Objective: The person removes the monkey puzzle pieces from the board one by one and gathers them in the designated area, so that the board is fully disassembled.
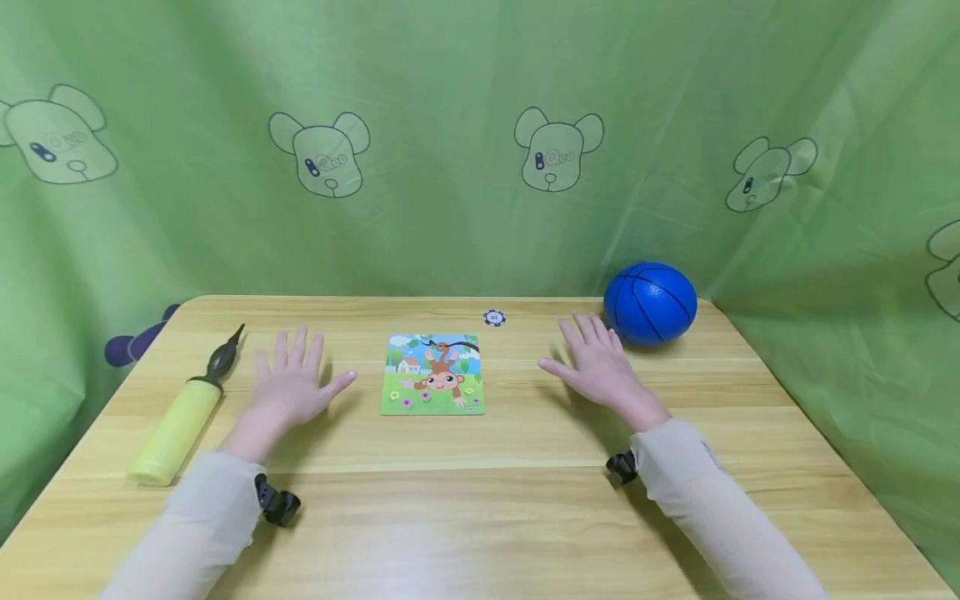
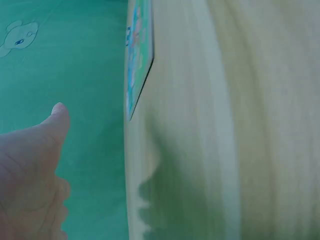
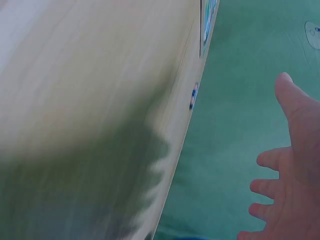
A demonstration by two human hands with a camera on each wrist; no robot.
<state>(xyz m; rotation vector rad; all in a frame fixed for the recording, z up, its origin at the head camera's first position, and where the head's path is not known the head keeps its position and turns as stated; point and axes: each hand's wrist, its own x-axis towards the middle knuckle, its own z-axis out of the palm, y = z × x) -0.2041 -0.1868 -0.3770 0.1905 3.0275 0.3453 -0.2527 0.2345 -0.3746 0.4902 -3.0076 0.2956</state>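
My left hand is held palm down over the table with its fingers spread, between a yellow hand pump and a square monkey picture board. The pump has a black nozzle and lies at a slant. On the other side of the board, my right hand is spread too, its fingertips close to a blue ball with black basketball lines. Both hands hold nothing, and their shadows fall on the wood in the wrist views. A small round chip lies behind the board, toward the right.
The wooden table ends at a green curtain printed with bear heads, which hangs behind it and along both sides. A purple object shows past the back left corner. Each wrist wears a small black camera.
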